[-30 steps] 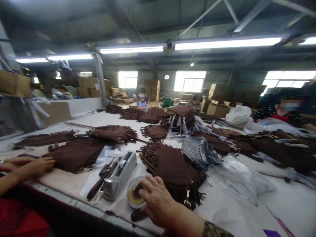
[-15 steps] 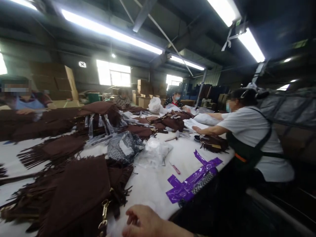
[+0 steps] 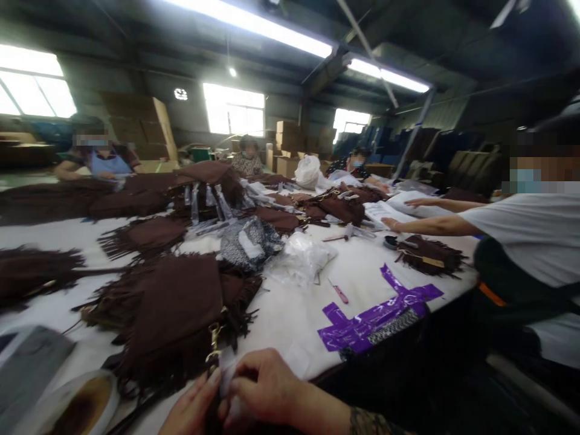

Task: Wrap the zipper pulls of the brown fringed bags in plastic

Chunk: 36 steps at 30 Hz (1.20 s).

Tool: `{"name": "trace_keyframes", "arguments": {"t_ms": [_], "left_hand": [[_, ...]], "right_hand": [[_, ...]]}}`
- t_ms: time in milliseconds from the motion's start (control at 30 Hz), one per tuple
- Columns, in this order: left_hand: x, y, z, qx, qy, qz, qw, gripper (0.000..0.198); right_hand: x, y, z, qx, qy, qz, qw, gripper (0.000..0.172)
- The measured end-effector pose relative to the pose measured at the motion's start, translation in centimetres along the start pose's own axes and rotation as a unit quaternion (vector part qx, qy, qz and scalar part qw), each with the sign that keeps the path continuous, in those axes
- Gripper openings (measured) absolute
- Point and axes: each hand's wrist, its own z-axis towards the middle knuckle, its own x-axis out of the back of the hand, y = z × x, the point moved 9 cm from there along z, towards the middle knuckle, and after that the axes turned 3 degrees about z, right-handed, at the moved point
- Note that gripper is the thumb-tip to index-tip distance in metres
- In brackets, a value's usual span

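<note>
At the bottom of the head view, my left hand (image 3: 193,405) is closed on a dark brown strap (image 3: 212,417), just below a gold snap hook (image 3: 214,341). Close beside it, my right hand (image 3: 269,386) pinches a strip of translucent plastic film (image 3: 226,365), which lies against the strap's end. Parts of the strap and film are hidden behind my fingers. Beyond both hands, a brown fringed bag (image 3: 176,308) rests on the white-covered table (image 3: 290,308), its flap facing up.
Purple tape (image 3: 362,326) runs along the table edge at right, with a pink-handled tool (image 3: 341,294) near it. Crumpled clear plastic (image 3: 301,260) and more brown bags (image 3: 145,232) lie farther back. A bowl of brown stuff (image 3: 84,405) stands lower left. Several co-workers surround the table; one (image 3: 544,241) reaches across at right.
My view has turned left, so the scene sits farther right. My left hand has come into sight on the strap beside my right hand. The bowl and a grey block now show lower left.
</note>
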Motion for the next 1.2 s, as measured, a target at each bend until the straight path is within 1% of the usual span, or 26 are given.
{"name": "trace_keyframes", "arguments": {"t_ms": [67, 100, 167, 200, 267, 333, 400, 533, 600, 700, 767, 900, 933, 967, 1033, 1100, 1167, 1200], "left_hand": [[-1.4, 0.2, -1.2, 0.01, -0.049, -0.067, 0.997, 0.045], [-2.0, 0.5, -1.6, 0.004, -0.071, -0.082, 0.994, 0.043], [-2.3, 1.0, -2.1, -0.02, -0.09, -0.079, 0.993, 0.044], [-2.3, 1.1, -2.2, -0.031, -0.09, -0.068, 0.993, 0.047], [-1.7, 1.0, -2.2, -0.04, -0.07, -0.039, 0.996, 0.049], [-0.8, 0.5, -2.0, -0.034, -0.038, -0.013, 0.999, 0.043], [-0.2, -0.2, -1.9, -0.019, -0.015, -0.008, 1.0, 0.037], [-0.4, -0.9, -1.7, -0.005, -0.03, -0.035, 0.999, 0.037], [-0.5, -0.9, -1.7, -0.006, -0.03, -0.024, 0.999, 0.038], [-0.4, -0.5, -2.2, -0.012, -0.034, 0.01, 0.999, 0.037], [-0.6, -0.3, -3.0, -0.004, -0.073, 0.022, 0.997, 0.037], [-0.7, 0.5, -5.2, 0.02, -0.194, -0.001, 0.981, 0.034], [-0.4, 0.9, -5.4, 0.018, -0.21, -0.003, 0.978, 0.034], [-0.1, 1.4, -5.4, 0.011, -0.214, -0.005, 0.977, 0.034], [0.7, 2.9, -4.8, -0.021, -0.188, -0.009, 0.982, 0.033], [1.3, 4.6, -3.8, -0.075, -0.136, -0.011, 0.988, 0.031], [1.3, 6.0, -3.2, -0.123, -0.081, 0.003, 0.989, 0.031], [1.2, 6.5, -3.0, -0.137, -0.059, 0.016, 0.989, 0.031]], "right_hand": [[0.2, 0.2, 0.0, -0.005, 0.027, -0.002, 1.0, 0.015], [0.3, 0.5, 0.1, -0.008, 0.032, 0.009, 0.999, 0.014], [0.4, 1.4, 0.1, -0.019, 0.038, 0.03, 0.999, 0.014], [0.5, 2.0, 0.1, -0.03, 0.042, 0.042, 0.998, 0.015], [0.7, 3.1, -0.1, -0.054, 0.05, 0.063, 0.995, 0.02], [0.7, 3.6, -0.3, -0.067, 0.043, 0.074, 0.994, 0.026], [0.6, 3.5, -0.2, -0.064, 0.026, 0.078, 0.995, 0.031], [0.1, 3.3, 0.9, -0.08, 0.003, 0.101, 0.992, 0.042], [-0.3, 3.1, 1.5, -0.081, 0.0, 0.105, 0.991, 0.041], [-0.1, 2.0, 2.0, -0.049, 0.024, 0.074, 0.996, 0.035], [0.5, 1.5, 1.6, -0.037, 0.041, 0.048, 0.997, 0.033], [1.8, 1.7, -0.3, -0.045, 0.056, 0.006, 0.997, 0.03], [1.9, 1.9, -0.8, -0.048, 0.056, -0.006, 0.997, 0.028], [1.9, 2.2, -1.4, -0.051, 0.052, -0.014, 0.997, 0.027], [1.6, 2.4, -2.4, -0.054, 0.044, -0.022, 0.997, 0.025], [1.1, 2.3, -3.2, -0.052, 0.042, -0.024, 0.997, 0.024], [0.7, 1.9, -3.8, -0.05, 0.043, -0.029, 0.997, 0.023], [0.6, 1.7, -4.0, -0.049, 0.044, -0.031, 0.997, 0.023]]}}
